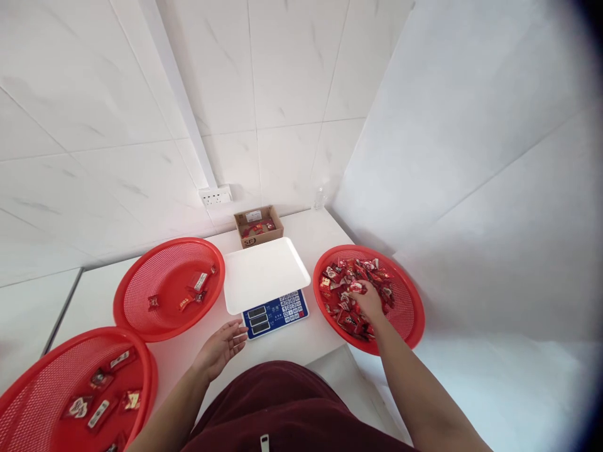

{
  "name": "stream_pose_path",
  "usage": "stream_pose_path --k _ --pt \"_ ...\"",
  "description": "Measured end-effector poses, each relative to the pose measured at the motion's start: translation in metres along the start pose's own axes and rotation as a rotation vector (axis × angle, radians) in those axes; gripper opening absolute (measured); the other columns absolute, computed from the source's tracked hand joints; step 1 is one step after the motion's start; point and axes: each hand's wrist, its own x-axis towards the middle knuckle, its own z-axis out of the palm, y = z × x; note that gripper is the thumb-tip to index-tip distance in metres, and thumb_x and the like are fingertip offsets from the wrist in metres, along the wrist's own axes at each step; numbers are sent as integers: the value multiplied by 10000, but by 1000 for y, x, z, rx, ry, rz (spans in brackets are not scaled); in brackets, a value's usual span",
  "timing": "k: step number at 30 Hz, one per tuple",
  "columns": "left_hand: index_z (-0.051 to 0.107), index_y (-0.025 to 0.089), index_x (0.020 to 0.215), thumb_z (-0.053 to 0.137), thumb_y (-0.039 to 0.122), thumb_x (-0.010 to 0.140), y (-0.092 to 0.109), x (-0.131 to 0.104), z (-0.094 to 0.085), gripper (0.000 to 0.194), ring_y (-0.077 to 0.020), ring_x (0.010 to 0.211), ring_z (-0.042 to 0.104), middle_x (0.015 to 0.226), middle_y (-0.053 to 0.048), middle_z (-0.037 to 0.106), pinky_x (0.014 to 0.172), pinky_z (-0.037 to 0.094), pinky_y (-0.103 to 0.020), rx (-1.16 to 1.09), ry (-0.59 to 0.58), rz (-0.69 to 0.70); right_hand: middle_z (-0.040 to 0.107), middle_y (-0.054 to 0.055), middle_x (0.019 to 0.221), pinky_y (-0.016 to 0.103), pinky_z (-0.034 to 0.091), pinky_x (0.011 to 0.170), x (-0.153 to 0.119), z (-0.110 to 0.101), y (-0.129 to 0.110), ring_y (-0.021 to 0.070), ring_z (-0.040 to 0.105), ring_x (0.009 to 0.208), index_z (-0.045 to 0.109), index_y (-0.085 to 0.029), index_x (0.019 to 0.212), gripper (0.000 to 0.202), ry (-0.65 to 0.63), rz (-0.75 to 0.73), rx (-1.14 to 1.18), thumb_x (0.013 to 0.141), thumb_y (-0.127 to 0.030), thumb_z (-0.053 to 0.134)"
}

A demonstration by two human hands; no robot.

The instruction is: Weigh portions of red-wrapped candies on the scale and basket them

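Observation:
My right hand is inside the red basket on the right, its fingers closed on a red candy packet. Many small red packets lie heaped around it. My left hand is held palm up with its fingers apart and nothing in it, just left of the blue keypad panel of a scale. On the scale sits a white tray with nothing on it.
Two more red baskets, one at the back left and one at the front left, hold several packets. Behind the tray stands a cardboard box with red packets, near a wall socket and a clear bottle.

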Motion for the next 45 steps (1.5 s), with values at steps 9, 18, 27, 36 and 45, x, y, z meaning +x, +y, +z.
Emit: stream_pose_path --k 9,18,27,36,45 --pt "550 166 939 575 211 825 -2 0 0 125 -109 657 625 822 -47 647 651 495 -229 7 -16 -9 641 -68 773 235 515 657 -10 -2 -77 116 630 752 495 -293 970 467 -182 187 1043 568 -219 720" --pt "527 165 972 578 215 808 -6 -3 -20 178 -121 692 629 845 -43 647 694 474 -250 -57 -28 18 651 36 1045 237 527 677 -49 105 -175 141 651 848 536 -227 1141 477 -626 87 795 676 -190 636" --pt "517 165 971 569 227 819 -8 -6 -43 172 -122 678 628 834 -48 649 683 470 -250 -138 29 31 637 79 1018 218 549 606 -45 124 -183 110 649 680 438 -186 1236 478 -496 24 539 780 -271 556" --pt "477 189 989 565 230 830 11 10 -43 186 -134 680 636 877 -55 646 723 480 -285 -199 102 74 663 36 890 206 507 511 -41 124 -171 101 608 558 594 -191 947 185 -512 16 439 799 -277 524" --pt "524 184 927 530 190 849 43 24 -54 79 -116 690 632 940 -51 629 702 496 -259 -253 169 155 645 54 1021 219 529 612 -42 119 -169 113 642 733 539 -213 1042 239 -503 2 467 847 -312 444"
